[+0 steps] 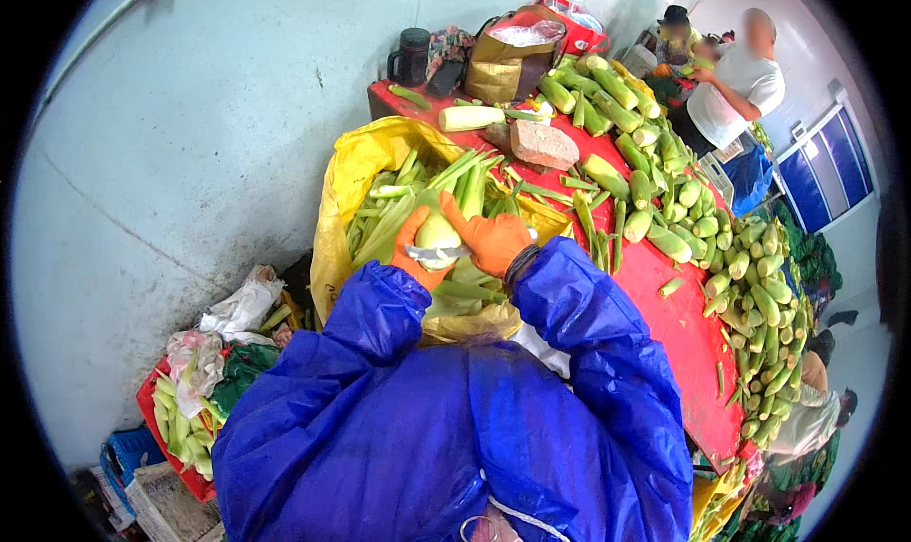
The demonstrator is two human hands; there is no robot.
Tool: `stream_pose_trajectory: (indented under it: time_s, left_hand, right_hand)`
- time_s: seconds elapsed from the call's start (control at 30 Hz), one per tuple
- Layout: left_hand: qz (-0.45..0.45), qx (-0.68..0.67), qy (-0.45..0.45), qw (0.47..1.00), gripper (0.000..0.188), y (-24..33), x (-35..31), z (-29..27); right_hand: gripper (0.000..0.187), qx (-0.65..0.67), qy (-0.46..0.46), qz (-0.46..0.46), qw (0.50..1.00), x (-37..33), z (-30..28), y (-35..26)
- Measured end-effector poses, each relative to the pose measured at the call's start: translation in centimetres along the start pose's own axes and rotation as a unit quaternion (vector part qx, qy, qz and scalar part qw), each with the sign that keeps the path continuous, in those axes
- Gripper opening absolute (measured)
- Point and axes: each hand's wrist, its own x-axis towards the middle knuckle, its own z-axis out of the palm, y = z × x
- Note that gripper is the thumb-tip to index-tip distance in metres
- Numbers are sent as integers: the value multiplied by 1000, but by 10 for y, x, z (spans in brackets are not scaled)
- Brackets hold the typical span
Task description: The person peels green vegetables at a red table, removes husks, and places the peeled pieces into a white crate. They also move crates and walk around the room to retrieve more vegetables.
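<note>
Both my hands wear orange gloves and meet above an open yellow sack (332, 196). My left hand (410, 250) is closed around a thick, pale green vegetable (436, 232) that looks like a cob or shoot in its husk. Closed on a knife, my right hand (495, 242) has its forefinger stretched along the vegetable. The knife's blade (438, 253) lies across the vegetable's near end, and its handle is mostly hidden in the glove. Long green leaf strips (384, 221) fill the sack below the hands.
A red table (655, 305) curves away to the right, carrying a long heap of green vegetables (759, 295). Beyond the sack sit a brick (544, 144), a pale vegetable (471, 118), bags (503, 63) and a black flask (412, 56). A red crate (195, 476) stands left; people work at far right.
</note>
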Motion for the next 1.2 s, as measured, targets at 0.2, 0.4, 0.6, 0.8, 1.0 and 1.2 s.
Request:
stream_pose_trajectory:
  time_s: [0.2, 0.4, 0.6, 0.8, 1.0, 1.2]
  left_hand:
    - [-198, -363, 23, 910, 28, -15, 19, -11]
    - [-259, -416, 20, 872, 41, -16, 22, -16]
    - [-119, -76, -121, 983, 51, -57, 18, -33]
    - [-133, -108, -176, 969, 37, -71, 12, -39]
    - [-210, -300, -21, 930, 44, -61, 22, -37]
    - [-292, -277, -150, 903, 61, 42, -5, -18]
  right_hand:
    - [86, 333, -6, 180, 926, -12, 69, -13]
    - [77, 567, -90, 197, 795, -24, 13, -12]
    - [64, 150, 31, 25, 988, -9, -10, -10]
    - [49, 176, 153, -21, 972, -3, 20, -7]
    - [31, 166, 195, 5, 966, 8, 25, -14]
    - [28, 370, 301, 356, 804, 25, 71, 95]
